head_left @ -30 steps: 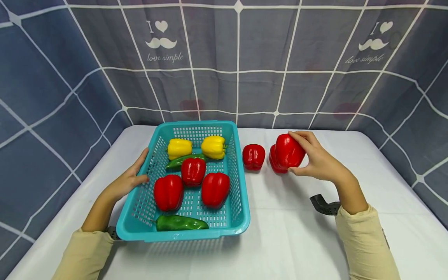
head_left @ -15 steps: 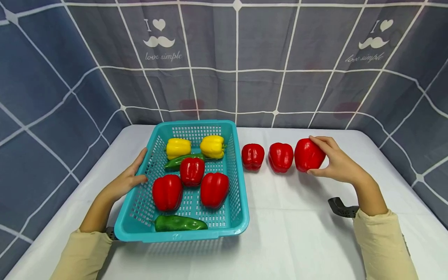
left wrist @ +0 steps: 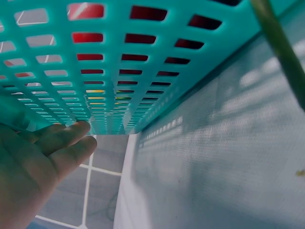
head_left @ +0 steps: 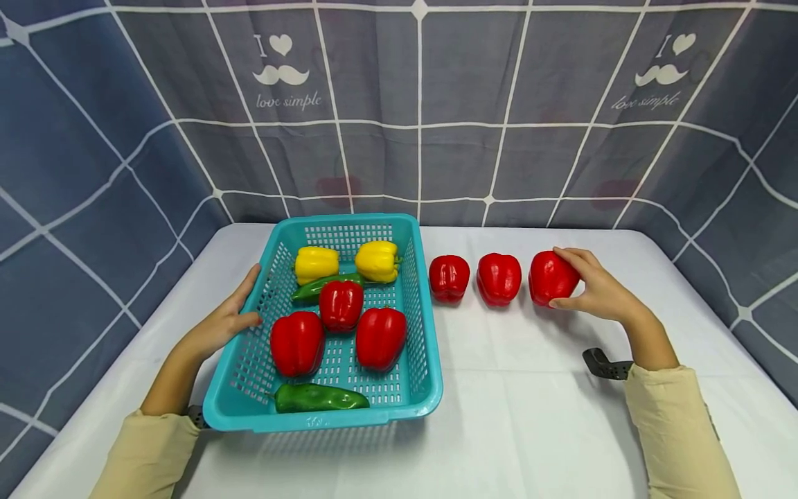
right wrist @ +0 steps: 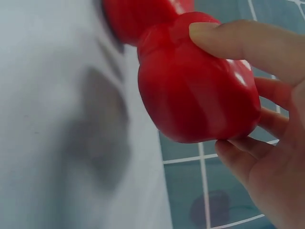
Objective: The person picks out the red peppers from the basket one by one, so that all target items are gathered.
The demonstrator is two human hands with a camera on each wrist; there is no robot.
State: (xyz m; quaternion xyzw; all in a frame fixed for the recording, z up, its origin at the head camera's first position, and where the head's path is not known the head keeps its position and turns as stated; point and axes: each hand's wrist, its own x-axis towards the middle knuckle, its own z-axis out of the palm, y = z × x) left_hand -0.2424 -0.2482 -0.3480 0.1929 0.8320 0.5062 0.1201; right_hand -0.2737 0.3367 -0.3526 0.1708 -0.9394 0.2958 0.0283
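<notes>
A turquoise plastic basket [head_left: 324,421] holds red bell peppers [head_left: 341,305], yellow bell peppers [head_left: 316,265] and long green peppers [head_left: 321,398]. My left hand [head_left: 218,329] grips its left rim, thumb over the edge; fingers [left wrist: 71,151] show along the outer wall in the left wrist view. To the basket's right, my right hand [head_left: 598,291] holds a red bell pepper [head_left: 551,278] between thumb and fingers, also seen as the large red bell pepper [right wrist: 195,90] in the right wrist view. I cannot tell whether it touches the table.
Two more red bell peppers, one nearer the basket [head_left: 449,278] and one in the middle [head_left: 499,279], stand in a row with the held one. The white tablecloth [head_left: 511,416] reaches a grey checked curtain [head_left: 461,166] at the back and sides.
My right hand has carried its red bell pepper rightward and down, off from in front of the middle pepper, to the row's right end. The left hand stays on the basket.
</notes>
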